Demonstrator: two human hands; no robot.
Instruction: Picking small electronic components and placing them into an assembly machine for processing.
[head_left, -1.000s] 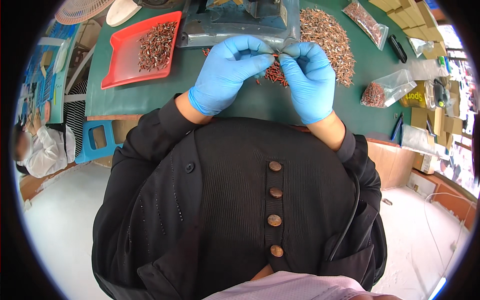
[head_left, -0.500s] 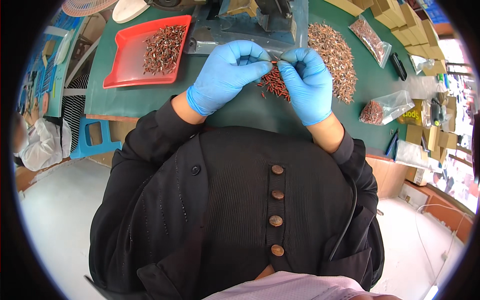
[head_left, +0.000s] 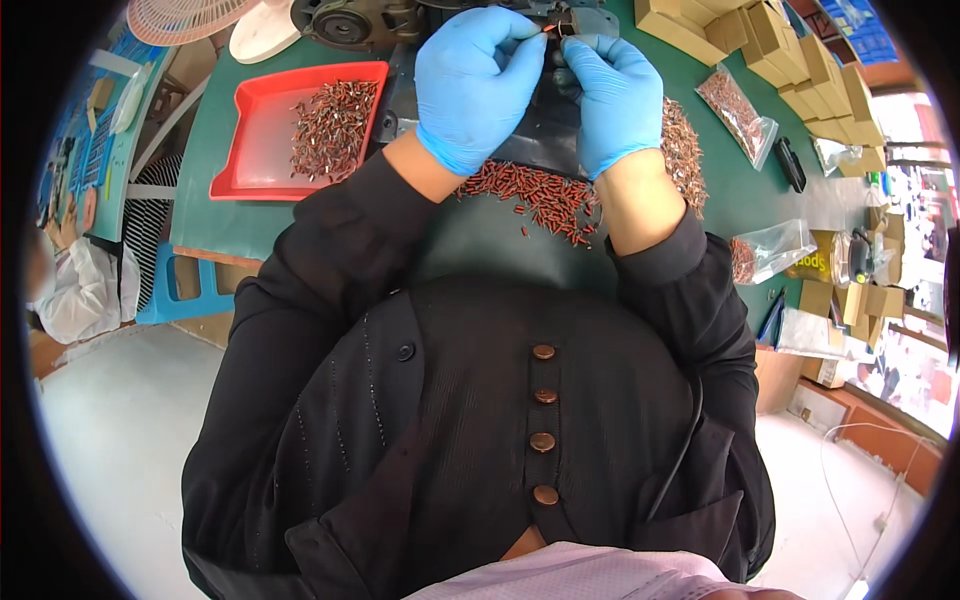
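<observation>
Gloved left hand (head_left: 478, 85) and right hand (head_left: 612, 95) together, pinching a small red part (head_left: 549, 29) above a heap of parts (head_left: 540, 195) on the green counter (head_left: 480, 240).

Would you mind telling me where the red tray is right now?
In the head view the red tray sits on the green mat at the person's left, beside the left hand, and holds a heap of small reddish parts.

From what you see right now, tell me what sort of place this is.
Probably a small-parts assembly workbench in a workshop. A green mat carries heaps of small reddish-brown parts, more fill a red tray, and cardboard boxes are stacked alongside, while gloved hands work at a small bench machine.
</observation>
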